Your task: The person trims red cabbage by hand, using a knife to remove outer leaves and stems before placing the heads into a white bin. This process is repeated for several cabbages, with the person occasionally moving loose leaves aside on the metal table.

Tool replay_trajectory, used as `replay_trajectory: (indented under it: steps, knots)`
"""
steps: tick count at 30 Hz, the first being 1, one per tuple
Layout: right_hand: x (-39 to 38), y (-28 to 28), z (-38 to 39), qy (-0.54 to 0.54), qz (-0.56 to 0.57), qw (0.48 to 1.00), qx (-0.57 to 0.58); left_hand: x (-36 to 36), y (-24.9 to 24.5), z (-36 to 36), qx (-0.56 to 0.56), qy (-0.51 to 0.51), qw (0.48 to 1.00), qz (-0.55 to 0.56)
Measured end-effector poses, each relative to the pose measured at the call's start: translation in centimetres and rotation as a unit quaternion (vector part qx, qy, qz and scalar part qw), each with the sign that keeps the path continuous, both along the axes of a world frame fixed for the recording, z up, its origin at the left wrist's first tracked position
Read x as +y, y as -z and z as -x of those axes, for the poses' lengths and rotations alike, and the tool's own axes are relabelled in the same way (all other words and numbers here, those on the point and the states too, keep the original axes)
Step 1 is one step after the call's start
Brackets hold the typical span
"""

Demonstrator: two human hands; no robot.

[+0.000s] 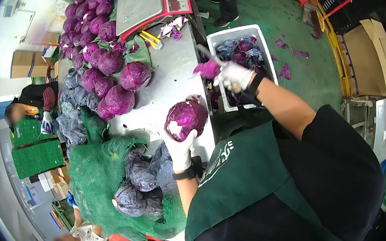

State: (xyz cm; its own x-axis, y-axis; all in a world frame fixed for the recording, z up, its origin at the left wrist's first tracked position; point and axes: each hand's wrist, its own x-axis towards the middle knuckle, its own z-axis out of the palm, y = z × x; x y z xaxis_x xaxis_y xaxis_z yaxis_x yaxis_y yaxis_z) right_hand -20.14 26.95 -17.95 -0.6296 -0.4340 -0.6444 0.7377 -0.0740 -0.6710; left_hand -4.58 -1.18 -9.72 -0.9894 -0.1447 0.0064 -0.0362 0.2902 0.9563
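My left hand point(180, 151), in a white glove, is wrapped round the lower side of a trimmed red cabbage point(187, 119) above the metal table's edge. My right hand point(234, 75), also gloved, is closed on a knife point(208, 53) whose greyish blade is blurred by motion. A loose purple cabbage leaf point(208, 70) hangs by the right fingers; how it is held is hard to make out. Below that hand stands a white bin point(210, 40) with dark outer leaves inside. Shiny peeled cabbages point(135, 76) are piled across the table from me.
A red-framed scale point(141, 7) and a yellow cutter point(151, 39) lie on the metal table point(168, 65). A green mesh sack point(95, 181) holds unpeeled cabbages point(130, 199). Leaf scraps point(284, 72) litter the floor. Other people point(30, 106) are at the left and a person's legs point(226, 3) behind the bin.
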Motion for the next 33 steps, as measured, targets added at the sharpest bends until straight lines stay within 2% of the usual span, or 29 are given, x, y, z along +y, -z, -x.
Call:
replay_trajectory:
  steps: [1,3,4,5,6,7,8,9,10,11,12,14,18,20,21,22,24,25,26,28,29,30,32,33]
  knots:
    - [1.9,1.3,1.0,0.014,-0.037,0.999,0.034,0.2,-0.8,-0.7,0.009,-0.009,0.999,-0.053]
    - [3.7,-1.3,0.9,0.023,-0.133,0.986,0.094,1.8,-3.8,-1.1,0.015,-0.017,0.984,-0.179]
    - [4.0,-4.0,0.6,-0.099,-0.322,0.906,0.255,2.5,-5.1,-1.0,0.022,-0.022,0.974,-0.225]
    - [3.7,-3.9,0.1,-0.090,-0.468,0.787,0.392,2.1,-5.2,-1.0,0.029,-0.014,0.976,-0.214]
    - [3.3,-3.9,-0.3,-0.076,-0.588,0.624,0.509,1.7,-5.3,-0.9,0.038,-0.007,0.978,-0.203]
    - [2.9,-7.5,-1.3,-0.056,-0.469,0.691,0.547,1.7,-5.6,-0.8,0.039,-0.008,0.978,-0.204]
    - [1.5,-5.3,-0.1,-0.025,-0.293,0.735,0.611,1.8,-6.2,-0.8,0.028,-0.005,0.971,-0.237]
    - [0.1,-11.2,-1.3,-0.085,-0.093,0.841,0.526,2.0,-6.7,-1.0,0.016,-0.002,0.963,-0.270]
    - [-2.0,-12.7,-2.8,-0.017,0.168,0.882,0.440,2.1,-7.0,-1.1,0.014,0.001,0.963,-0.269]
    - [-2.6,-14.9,-3.9,-0.097,0.150,0.931,0.317,2.3,-7.2,-1.1,0.006,-0.002,0.953,-0.304]
    - [-3.5,-16.7,-4.5,-0.131,0.129,0.900,0.394,2.5,-7.3,-1.1,-0.001,-0.006,0.941,-0.339]
    - [-3.8,-17.7,-4.2,-0.198,0.096,0.865,0.452,2.3,-7.1,-1.5,0.001,0.010,0.936,-0.352]
    - [-3.7,-17.5,-4.0,-0.252,0.082,0.856,0.444,1.7,-6.9,-2.5,-0.025,-0.002,0.918,-0.396]
    - [-3.4,-16.9,-4.5,-0.212,0.169,0.913,0.306,1.7,-7.1,-2.7,-0.057,-0.019,0.904,-0.423]
    - [-3.3,-15.7,-4.6,-0.188,0.262,0.915,0.242,1.3,-6.6,-2.8,-0.065,-0.015,0.902,-0.426]
    - [-3.2,-15.3,-4.8,-0.189,0.262,0.915,0.243,1.3,-6.3,-2.7,-0.064,-0.016,0.902,-0.426]
    - [-3.1,-14.9,-5.1,-0.188,0.121,0.881,0.418,1.7,-5.8,-2.0,-0.048,-0.021,0.896,-0.440]
    - [-2.2,-17.0,-6.0,-0.177,0.108,0.866,0.455,2.5,-6.9,-1.3,-0.065,-0.057,0.894,-0.440]
    - [-1.7,-18.2,-6.6,-0.125,0.182,0.909,0.353,1.7,-5.9,-0.9,-0.066,-0.071,0.872,-0.479]
    - [0.6,-20.4,-6.5,-0.139,0.190,0.929,0.285,-0.1,-4.5,-0.3,-0.064,-0.088,0.865,-0.490]
    - [1.6,-20.3,-6.0,-0.146,0.117,0.937,0.294,-0.6,-4.7,-0.5,-0.076,-0.093,0.864,-0.489]
    - [2.4,-20.4,-5.0,-0.195,0.009,0.895,0.400,-0.8,-4.9,-0.7,-0.076,-0.093,0.864,-0.488]
    - [2.0,-19.1,-4.0,-0.181,0.041,0.860,0.476,-0.6,-6.0,-1.0,-0.058,-0.061,0.893,-0.443]
    - [0.4,-17.4,-4.0,-0.142,0.071,0.828,0.538,-0.2,-6.5,-1.1,-0.052,-0.056,0.905,-0.418]
